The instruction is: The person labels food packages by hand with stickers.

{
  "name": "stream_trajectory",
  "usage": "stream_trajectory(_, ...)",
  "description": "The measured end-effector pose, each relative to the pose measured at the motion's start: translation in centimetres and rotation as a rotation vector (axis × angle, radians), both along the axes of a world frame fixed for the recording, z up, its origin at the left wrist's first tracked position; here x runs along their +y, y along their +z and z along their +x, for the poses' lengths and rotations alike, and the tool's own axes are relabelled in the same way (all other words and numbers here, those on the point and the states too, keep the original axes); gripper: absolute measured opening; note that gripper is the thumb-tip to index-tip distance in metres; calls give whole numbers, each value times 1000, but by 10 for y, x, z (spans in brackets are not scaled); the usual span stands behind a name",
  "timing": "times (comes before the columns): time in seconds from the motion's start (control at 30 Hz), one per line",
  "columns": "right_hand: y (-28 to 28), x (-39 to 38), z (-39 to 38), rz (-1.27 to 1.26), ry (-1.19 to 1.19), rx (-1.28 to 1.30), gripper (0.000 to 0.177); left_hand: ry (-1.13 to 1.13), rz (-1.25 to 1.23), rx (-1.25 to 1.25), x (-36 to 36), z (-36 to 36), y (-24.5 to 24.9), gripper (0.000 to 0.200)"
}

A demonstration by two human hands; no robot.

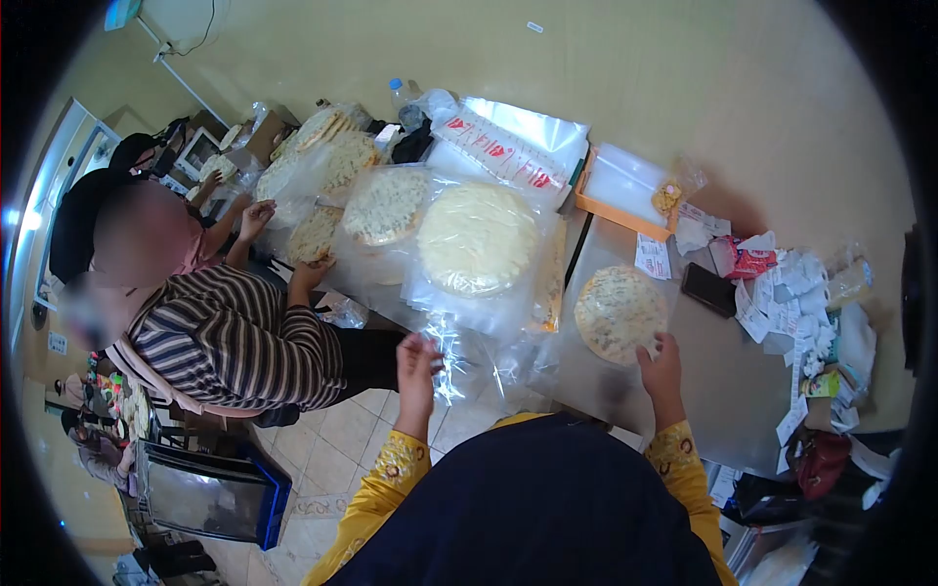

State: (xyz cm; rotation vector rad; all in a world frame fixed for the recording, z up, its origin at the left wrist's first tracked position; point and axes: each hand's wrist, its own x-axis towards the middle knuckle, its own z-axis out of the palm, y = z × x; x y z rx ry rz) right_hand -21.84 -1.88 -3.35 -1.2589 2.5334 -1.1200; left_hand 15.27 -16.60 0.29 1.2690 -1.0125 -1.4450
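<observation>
A person in yellow patterned sleeves stands at a metal table [705, 383] stacked with packed rounds of bread. The right hand [663, 359] meets the near rim of a bare flatbread [618, 311], which lies flat on the steel just beyond the fingertips. The fingers are curled at its edge, though it cannot be told whether they pinch it or only press on it.

The left hand [419, 357] is raised off the table's near edge. Its fingers are bunched together on a clear plastic bag [467, 363], which sags loose to the right of them. Gripped at the edge like that, the film seems to be kept off the floor and within reach of the bread.

Beyond the left fingers a pale bagged round [479, 239] rests on top of other wrapped ones, likely stacked flat so they keep their shape. A speckled bagged round [387, 207] sits just beside it.

Past the right fingers lie a dark phone [708, 289], an orange tray [598, 203] and a drift of paper slips [793, 298], pushed clear of the working space.

To the left of the left hand, a co-worker in a striped shirt [234, 342] leans in, one hand [311, 275] pressed on another wrapped round.
</observation>
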Motion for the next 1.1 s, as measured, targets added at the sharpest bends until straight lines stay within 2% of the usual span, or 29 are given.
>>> stream_trajectory(0.03,11,-19,9,-77,81,-89,27,76,-35,-2,-14,7,1,36)
stream_trajectory(0.1,31,-57,36,-109,312,-602,30,153,-57,-42,-38,11,15,37)
stream_trajectory(0.17,53,-90,66,68,444,-876,34,158,-37,-63,-57,7,23,38)
stream_trajectory(0.23,75,-113,95,147,509,-975,34,92,21,-70,-72,3,28,40)
stream_trajectory(0.33,89,-133,118,158,486,-1114,34,1,105,18,-92,5,10,25)
stream_trajectory(0.4,82,-141,121,130,503,-1111,34,-16,107,22,-94,3,9,14)
stream_trajectory(0.5,57,-149,119,88,525,-1146,34,-35,62,62,-100,16,-8,15)
stream_trajectory(0.57,51,-141,113,32,513,-1143,34,28,85,37,-101,18,-12,18)
stream_trajectory(0.6,50,-133,109,38,470,-1119,34,-1,106,155,-98,24,-15,25)
stream_trajectory(0.63,48,-123,103,38,430,-1096,34,79,143,140,-97,21,-16,26)
stream_trajectory(0.7,40,-92,90,16,369,-1055,30,61,174,178,-84,27,-12,33)
stream_trajectory(0.77,28,-57,69,6,199,-1101,27,84,183,153,-71,31,-15,34)
stream_trajectory(0.8,22,-39,59,4,129,-1129,26,146,199,213,-65,38,-25,33)
stream_trajectory(0.83,16,-19,48,-18,32,-1121,25,11,168,263,-61,51,-36,26)
stream_trajectory(0.87,8,4,36,-37,-57,-1114,23,58,70,275,-32,21,-8,17)
stream_trajectory(0.9,-5,26,23,-101,-157,-1125,22,-12,41,373,-40,48,-57,10)
stream_trajectory(0.93,-17,49,10,-162,-253,-1138,21,111,131,300,-13,20,-23,6)
stream_trajectory(1.03,-25,111,-20,-215,-447,-1036,17,3,236,144,18,-12,-37,5)
stream_trajectory(1.1,-26,139,-41,-245,-569,-1010,15,-236,162,15,38,-47,-44,6)
